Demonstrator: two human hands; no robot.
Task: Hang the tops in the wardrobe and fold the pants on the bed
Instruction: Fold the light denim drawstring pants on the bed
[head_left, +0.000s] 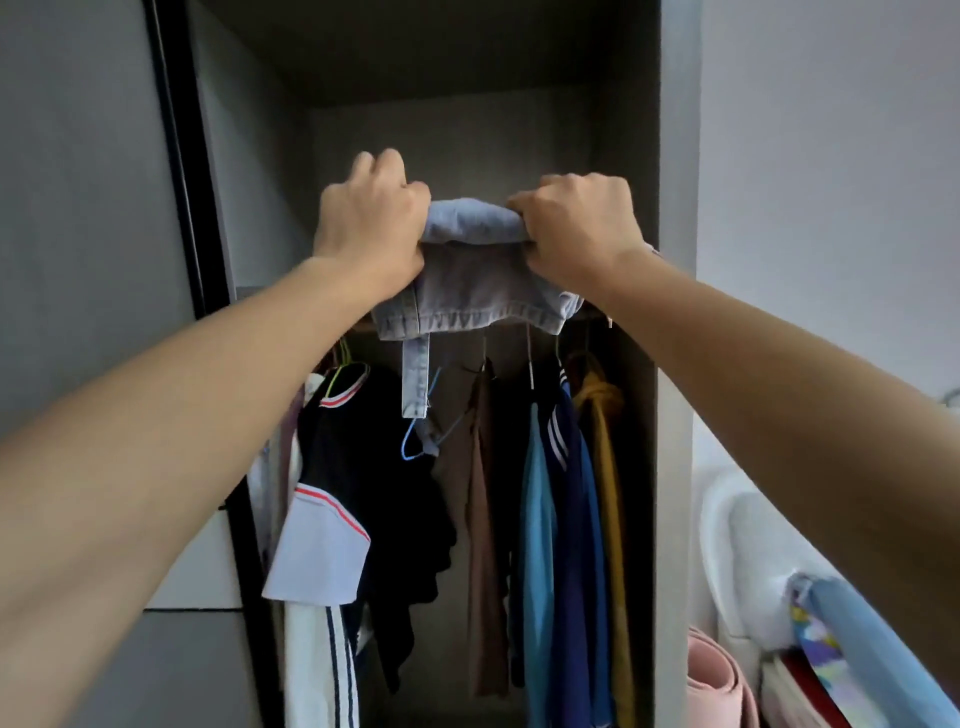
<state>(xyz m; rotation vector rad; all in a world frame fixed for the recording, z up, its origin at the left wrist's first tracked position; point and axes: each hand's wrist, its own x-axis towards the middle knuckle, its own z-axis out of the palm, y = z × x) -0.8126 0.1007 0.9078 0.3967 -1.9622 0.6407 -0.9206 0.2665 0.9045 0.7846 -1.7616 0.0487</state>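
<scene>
Up at twelve o'clock, above the row of hung clothes, both hands hold a folded denim garment (467, 291) inside the open wardrobe (675, 312). The left hand (371, 223) grips its nine o'clock end with fingers curled over the top fold. The right hand (576, 223) clamps the three o'clock end the same way, its thumb tucked under. Whether the bundle rests on a shelf cannot be told.

The denim is pale, washed blue, thick, with stitched double seams along its lower edge. A narrow denim strap (415, 374) dangles from it toward six o'clock.

Below, the wardrobe holds clothes on hangers. At eight o'clock is a black top (374, 467) with a white, red-trimmed sleeve, on a green wire hanger (345, 371). A bare blue wire hanger (415, 441) hangs beside the strap. Toward five o'clock hang a soft brown garment (480, 493), a smooth light blue one (537, 519), a navy one (571, 519) with white stripes, and a mustard one (608, 467).

Outside the wardrobe, at four o'clock, a pink mat (717, 680) stands rolled.
</scene>
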